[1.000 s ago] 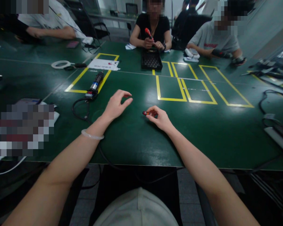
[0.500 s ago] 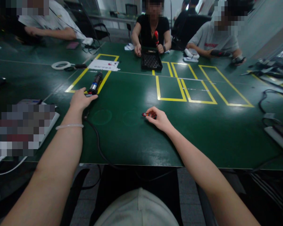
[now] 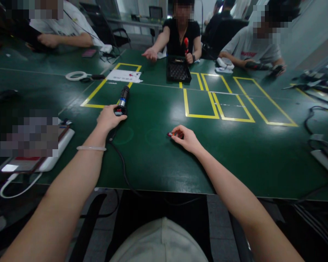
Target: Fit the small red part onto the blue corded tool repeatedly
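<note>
My left hand [image 3: 109, 118] rests on the near end of a black corded electric screwdriver [image 3: 123, 99] that lies on the green table [image 3: 158, 160]; its fingers curl over the tool's base where the black cable [image 3: 120, 156] leaves it. My right hand [image 3: 187, 138] lies on the table near the middle and pinches a small red part [image 3: 170, 134] between thumb and fingertips. A pale bangle sits on my left wrist.
Yellow tape rectangles [image 3: 215, 103] mark the table ahead. A black parts tray [image 3: 178, 71] stands in front of a person in black holding a red-handled tool. A white sheet [image 3: 124, 75], a white tape ring [image 3: 74, 75], other people's arms and cables at right surround the area.
My left hand has swung from the middle of the table out to the left and settled on the screwdriver's end. The right hand has stayed put with the small red part.
</note>
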Available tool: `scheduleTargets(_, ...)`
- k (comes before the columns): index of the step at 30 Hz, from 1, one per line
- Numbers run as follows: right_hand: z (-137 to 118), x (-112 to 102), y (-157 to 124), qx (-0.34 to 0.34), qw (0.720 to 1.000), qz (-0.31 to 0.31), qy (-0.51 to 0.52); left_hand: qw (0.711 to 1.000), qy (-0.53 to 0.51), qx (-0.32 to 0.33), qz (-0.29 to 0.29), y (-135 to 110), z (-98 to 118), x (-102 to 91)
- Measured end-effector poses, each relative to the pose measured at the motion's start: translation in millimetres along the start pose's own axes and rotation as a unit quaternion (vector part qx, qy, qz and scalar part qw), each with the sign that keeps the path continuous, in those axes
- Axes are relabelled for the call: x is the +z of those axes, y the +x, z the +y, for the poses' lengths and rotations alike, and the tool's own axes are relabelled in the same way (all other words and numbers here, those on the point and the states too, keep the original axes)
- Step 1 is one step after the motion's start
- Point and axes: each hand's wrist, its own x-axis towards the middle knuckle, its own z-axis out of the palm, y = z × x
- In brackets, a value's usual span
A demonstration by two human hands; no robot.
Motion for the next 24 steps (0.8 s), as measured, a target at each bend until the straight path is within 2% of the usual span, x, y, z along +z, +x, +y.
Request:
scheduleTargets(2,0.4,-0.1,-0.3,0.0,1.0,0.003,-0.003,0.999,0.014,-0.035,0.014,-8.3,21.4,3.6)
scheduleTargets(3,0.6,-0.1,-0.4,0.0,1.0,0.004,-0.004,0.999,0.02,-0.032,0.011,-12.8,32.9,5.5)
scheduleTargets(8,0.2,-0.9,-0.6,-0.007,1.0,0.012,0.002,0.998,0.021,0.048,-0.037,-37.3,87.1,16.3)
scheduleTargets(13,0.1,-2.2,-0.4,-0.027,0.999,0.028,-0.012,0.988,-0.006,0.124,-0.087,-64.2,130.4,24.5)
scheduleTargets(18,1.9,-2.3,0.4,-0.054,0.997,0.03,-0.039,0.977,-0.024,0.181,-0.112,-86.1,156.3,30.2)
scheduleTargets(24,3.4,1.6,-0.7,-0.083,0.991,0.013,-0.1,0.965,-0.043,0.227,-0.124,-96.3,166.2,31.9)
